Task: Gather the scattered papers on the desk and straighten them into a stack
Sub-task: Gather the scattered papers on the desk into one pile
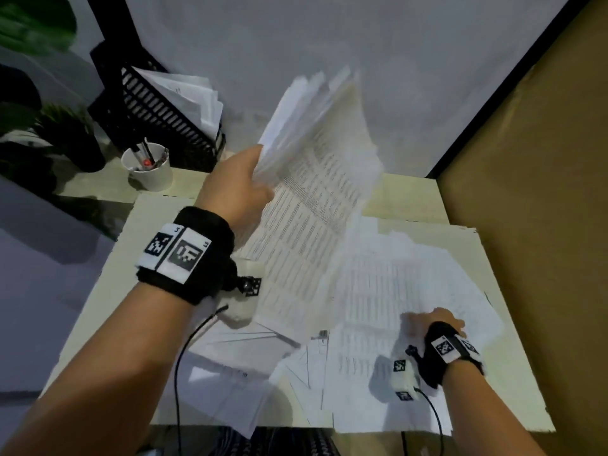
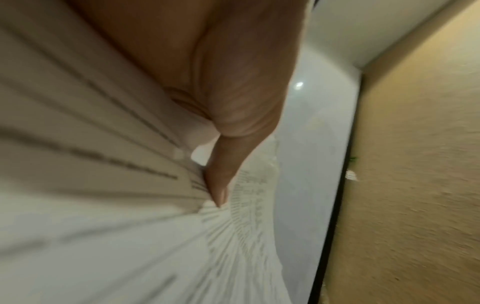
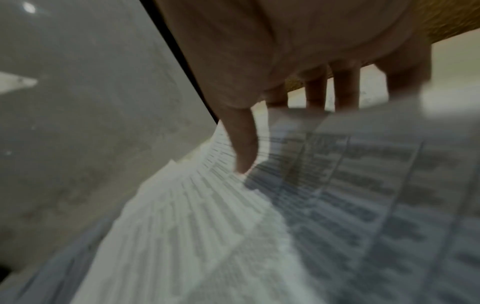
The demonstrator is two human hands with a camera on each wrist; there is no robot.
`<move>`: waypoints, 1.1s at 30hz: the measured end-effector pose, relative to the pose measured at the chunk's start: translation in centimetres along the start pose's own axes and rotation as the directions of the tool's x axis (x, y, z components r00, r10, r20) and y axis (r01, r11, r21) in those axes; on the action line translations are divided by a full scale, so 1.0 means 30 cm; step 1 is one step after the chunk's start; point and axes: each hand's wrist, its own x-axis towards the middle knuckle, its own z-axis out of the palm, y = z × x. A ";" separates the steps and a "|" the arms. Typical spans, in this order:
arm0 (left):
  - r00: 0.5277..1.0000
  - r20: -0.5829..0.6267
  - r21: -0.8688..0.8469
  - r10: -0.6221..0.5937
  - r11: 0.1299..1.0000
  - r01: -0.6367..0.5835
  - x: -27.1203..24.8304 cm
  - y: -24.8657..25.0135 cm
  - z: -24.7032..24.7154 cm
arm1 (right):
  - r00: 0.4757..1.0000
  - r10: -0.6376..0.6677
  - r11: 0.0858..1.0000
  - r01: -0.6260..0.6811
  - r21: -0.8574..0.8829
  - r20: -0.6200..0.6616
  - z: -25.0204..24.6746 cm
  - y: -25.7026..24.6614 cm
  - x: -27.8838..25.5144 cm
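Above desk (image 1: 427, 199): L hand (image 1: 237, 189) pinches lifted sheaf (image 1: 316, 179) at edge; R hand (image 1: 437, 320) flat, fingers spread on loose papers (image 1: 378, 291); prob light, floppy, slippery; best pinched w/ support near edges.

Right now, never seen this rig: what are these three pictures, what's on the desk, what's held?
No robot: a person works with bare hands, wearing three cameras. The head view looks down at both arms; each wrist view looks along one hand.

The left hand grips a sheaf of printed papers, lifted off the desk and blurred; the left wrist view shows its thumb pressed on those sheets.

The right hand rests on the scattered papers still lying flat; whether it grips one is unclear.

Behind stand a white cup of pens and a black mesh file holder with more papers.
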 end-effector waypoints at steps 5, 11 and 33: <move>0.975 0.125 -0.379 -0.184 0.899 0.218 -0.062 -0.298 0.164 | 0.999 -0.031 0.998 0.029 -0.054 -0.024 0.094 0.049 -0.024; 0.839 0.130 -0.233 -0.528 0.806 0.544 -0.172 -0.559 0.343 | 0.994 -0.083 0.993 0.088 0.079 -0.069 0.138 0.055 -0.002; 0.773 0.138 -0.079 -0.619 0.771 0.632 -0.199 -0.630 0.384 | 0.674 -0.603 0.792 0.570 -0.218 -0.426 -0.238 -0.138 -0.247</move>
